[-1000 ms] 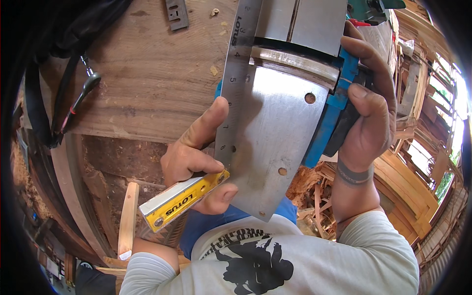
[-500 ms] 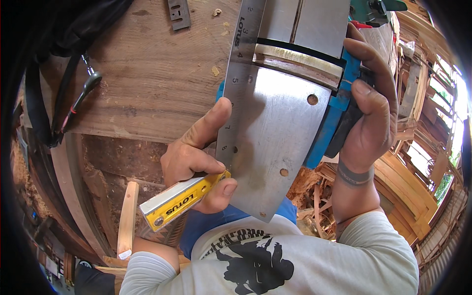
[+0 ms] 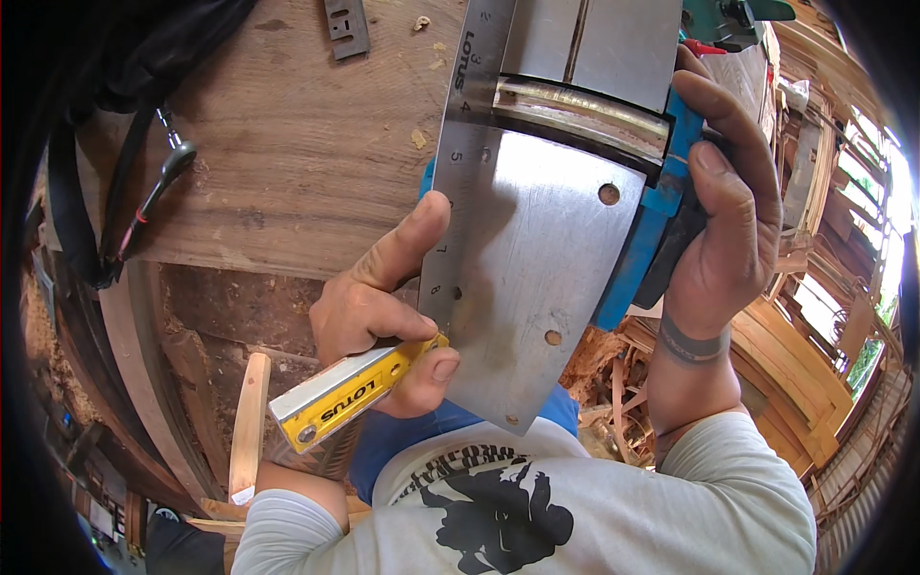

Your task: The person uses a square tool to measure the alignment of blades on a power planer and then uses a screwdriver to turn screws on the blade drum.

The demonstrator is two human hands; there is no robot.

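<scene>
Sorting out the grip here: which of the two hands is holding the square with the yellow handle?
The left hand: it pinches the yellow-handled square against the planer's metal sole, while the right hand grips the planer's blue body.

No packages, signs or screens appeared. Two printed markings were visible. In the lower left of centre, the yellow handle (image 3: pixel 347 401) of a try square bore dark lettering along its length, running diagonally upward to the right. At the upper centre, the steel blade (image 3: pixel 467 163) of the same square carried dark lettering near its top and an engraved graduated scale along its left edge. At the bottom centre, a white shirt (image 3: pixel 498 498) showed a black printed graphic with a curved line of lettering above it.
</scene>
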